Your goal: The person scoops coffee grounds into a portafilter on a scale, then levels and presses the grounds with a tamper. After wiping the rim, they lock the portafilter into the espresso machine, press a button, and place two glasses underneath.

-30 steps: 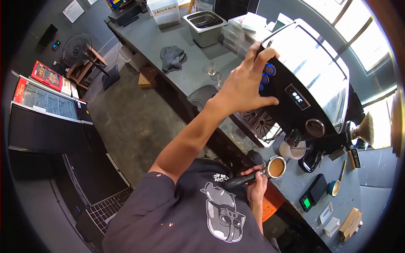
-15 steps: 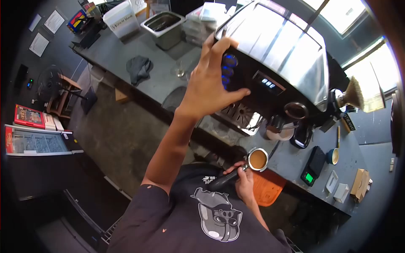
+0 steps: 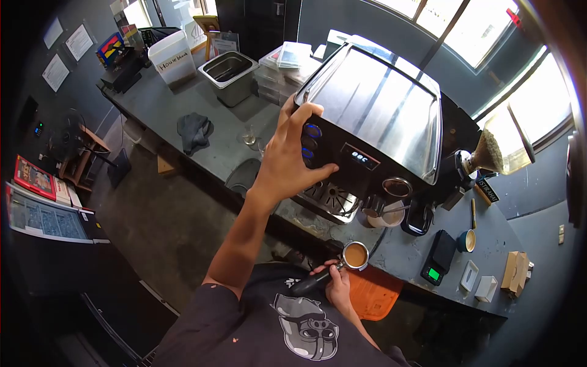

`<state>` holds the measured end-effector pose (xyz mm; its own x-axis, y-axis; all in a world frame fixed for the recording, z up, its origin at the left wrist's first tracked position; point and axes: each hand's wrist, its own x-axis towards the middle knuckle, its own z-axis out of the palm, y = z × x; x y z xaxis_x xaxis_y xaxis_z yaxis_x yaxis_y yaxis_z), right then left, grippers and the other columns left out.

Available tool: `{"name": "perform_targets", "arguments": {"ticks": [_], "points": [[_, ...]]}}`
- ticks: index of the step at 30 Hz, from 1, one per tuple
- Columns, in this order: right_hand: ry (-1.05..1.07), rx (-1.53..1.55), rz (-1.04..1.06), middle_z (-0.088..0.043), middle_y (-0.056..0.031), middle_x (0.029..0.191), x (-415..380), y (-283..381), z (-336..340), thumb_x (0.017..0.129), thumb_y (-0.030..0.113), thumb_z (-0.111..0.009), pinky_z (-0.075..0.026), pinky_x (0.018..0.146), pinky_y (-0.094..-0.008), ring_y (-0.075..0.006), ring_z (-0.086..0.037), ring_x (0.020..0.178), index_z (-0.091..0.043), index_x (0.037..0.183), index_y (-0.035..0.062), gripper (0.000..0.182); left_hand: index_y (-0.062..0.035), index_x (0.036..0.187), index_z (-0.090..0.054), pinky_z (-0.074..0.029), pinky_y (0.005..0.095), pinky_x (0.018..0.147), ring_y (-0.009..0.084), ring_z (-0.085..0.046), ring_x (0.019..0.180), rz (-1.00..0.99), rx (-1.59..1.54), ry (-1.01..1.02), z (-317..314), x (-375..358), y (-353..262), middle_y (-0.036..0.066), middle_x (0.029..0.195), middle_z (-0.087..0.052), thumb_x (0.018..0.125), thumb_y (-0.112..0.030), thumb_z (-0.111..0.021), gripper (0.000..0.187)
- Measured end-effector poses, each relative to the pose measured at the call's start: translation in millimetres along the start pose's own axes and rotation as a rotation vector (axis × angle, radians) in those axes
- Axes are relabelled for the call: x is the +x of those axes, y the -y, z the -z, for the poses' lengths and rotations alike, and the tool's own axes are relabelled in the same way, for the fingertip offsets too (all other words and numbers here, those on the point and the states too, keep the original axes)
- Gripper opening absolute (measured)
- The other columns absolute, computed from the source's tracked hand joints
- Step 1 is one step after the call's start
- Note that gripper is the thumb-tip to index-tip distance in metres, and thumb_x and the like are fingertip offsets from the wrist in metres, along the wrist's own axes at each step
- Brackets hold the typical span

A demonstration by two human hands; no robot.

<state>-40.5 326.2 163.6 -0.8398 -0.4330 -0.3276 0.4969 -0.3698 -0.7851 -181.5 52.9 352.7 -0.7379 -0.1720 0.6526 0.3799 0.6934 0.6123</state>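
Observation:
My left hand [image 3: 286, 158] is raised against the left end of the espresso machine's [image 3: 373, 98] front panel. Its thumb stretches out below the lit display, the other fingers reach up to the top corner by the blue-ringed buttons [image 3: 312, 131], and some fingertips are hidden. Low in front of my shirt, my right hand [image 3: 337, 287] grips a portafilter [image 3: 354, 254] where the black handle meets the metal basket. The basket faces up, filled with brown ground coffee. Under the machine's front sits the metal drip tray [image 3: 334, 202].
A scale [image 3: 439, 260] with a green display, a blue cup [image 3: 466, 240] and a brush stand on the counter at right. A grinder hopper [image 3: 487, 153] holds beans. Leftward are a grey cloth [image 3: 194, 132], a small glass [image 3: 249, 136], a steel container [image 3: 227, 74] and a labelled tub [image 3: 172, 60].
The camera view has shifted, so the machine and both hands appear further left, with more of the background visible. The left hand stays at the panel; the right keeps hold of the portafilter.

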Motion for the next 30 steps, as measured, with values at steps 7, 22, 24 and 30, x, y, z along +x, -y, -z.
{"name": "perform_targets", "arguments": {"ticks": [7,22,24,30], "points": [[-0.004,0.006,-0.022,-0.067,-0.0191,0.098,-8.9,-2.4,-6.8,0.105,0.02,-0.046,-0.054,0.09,-0.0415,-0.0297,-0.068,0.095,-0.048,0.115,-0.001,0.023,-0.0093,0.138,-0.037,-0.041,0.0384,0.103,0.0266,-0.052,0.118,-0.025,-0.087,-0.003,-5.7,-2.1,7.1,0.012,0.131,-0.048,0.056,-0.015,-0.094,0.1],[0.096,-0.058,0.074,-0.068,-0.0206,0.099,5.2,-8.2,-7.0,0.105,0.017,-0.044,-0.055,0.089,-0.0401,-0.0293,-0.068,0.095,-0.046,0.119,-0.0027,0.025,-0.0109,0.138,-0.035,-0.046,0.0389,0.098,0.0259,-0.054,0.113,-0.04,-0.018,-0.028,0.6,2.7,-1.4,0.01,0.13,-0.049,0.057,-0.014,-0.093,0.1],[0.101,-0.052,0.057,-0.068,-0.0207,0.1,4.4,-2.3,-9.6,0.105,0.016,-0.044,-0.054,0.09,-0.0398,-0.0289,-0.068,0.096,-0.046,0.119,-0.0028,0.024,-0.0109,0.138,-0.035,-0.046,0.0383,0.096,0.0245,-0.055,0.111,-0.03,-0.046,-0.022,0.9,5.1,0.3,0.01,0.129,-0.05,0.058,-0.013,-0.092,0.099],[0.085,-0.138,-0.049,-0.067,-0.0203,0.099,-8.6,-8.6,-16.0,0.104,0.021,-0.046,-0.054,0.089,-0.0426,-0.031,-0.067,0.094,-0.047,0.119,-0.0012,0.026,-0.0103,0.137,-0.037,-0.047,0.0375,0.094,0.0225,-0.056,0.107,-0.009,-0.072,-0.003,-1.9,-2.7,5.8,0.01,0.126,-0.051,0.058,-0.012,-0.093,0.097]]}}
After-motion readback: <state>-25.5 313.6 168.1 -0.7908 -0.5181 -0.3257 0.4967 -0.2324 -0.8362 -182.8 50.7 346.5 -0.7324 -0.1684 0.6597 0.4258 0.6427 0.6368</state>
